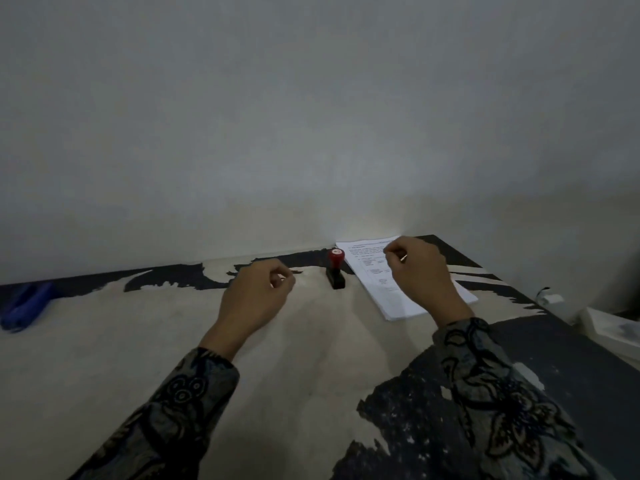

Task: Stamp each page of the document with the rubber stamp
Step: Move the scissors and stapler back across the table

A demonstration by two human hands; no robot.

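Stamp (336, 268) stands upright on the tabletop (138, 341), close to the wall (311, 116), with its red knob on top and a black base below. Just to its right lies the document (381, 289), a thin stack of white printed pages turned at an angle, its far corner almost at the wall. Stamp and document sit just beside each other; whether they touch cannot be told.

Both hands hover above the tabletop with patterned sleeves (502, 393) reaching to the wrists. The left hand (256, 296) is left of the stamp and apart from it, fingers loosely curled with thumb near fingertips, holding nothing. The right hand (419, 271) hangs over the document and covers part of its upper page; its fingers are curled in the same loose way, and it is not clear that they pinch anything.

The tabletop is pale with dark, ragged patches where its surface looks worn. A blue object (24, 306), blurred, lies at the far left edge. Off the right edge, lower down, sits a white box-like thing (609, 330).
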